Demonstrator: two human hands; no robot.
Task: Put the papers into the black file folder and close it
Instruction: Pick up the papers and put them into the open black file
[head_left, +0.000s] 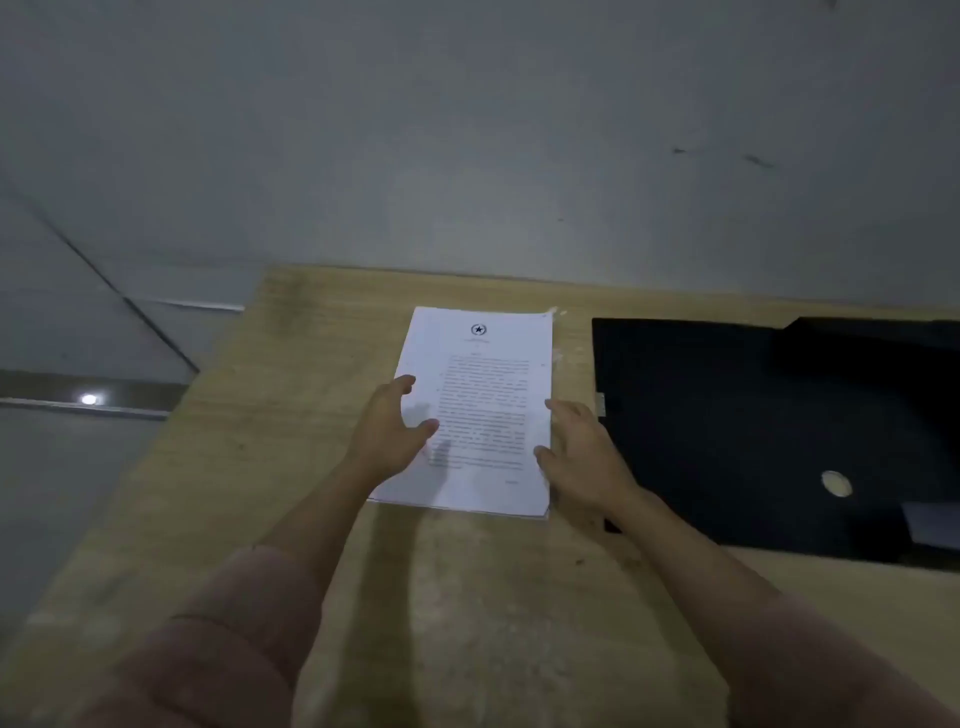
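A stack of white printed papers (483, 374) lies flat on the wooden table (291, 415), a star emblem at its top. My left hand (387, 431) rests on the stack's left edge, fingers spread, thumb on the page. At the right edge my right hand (582, 457) touches the stack, fingers curled against its side. Whether either hand grips the stack is unclear. The black file folder (727, 415) lies open and flat to the right of the papers, with a round finger hole (836, 483) and a metal clip at its left edge.
A grey wall (467, 130) rises right behind the table's far edge. The table's left edge drops to a tiled floor (78, 312) with a bright light reflection. A pale sheet or pocket (935, 525) shows at the folder's lower right.
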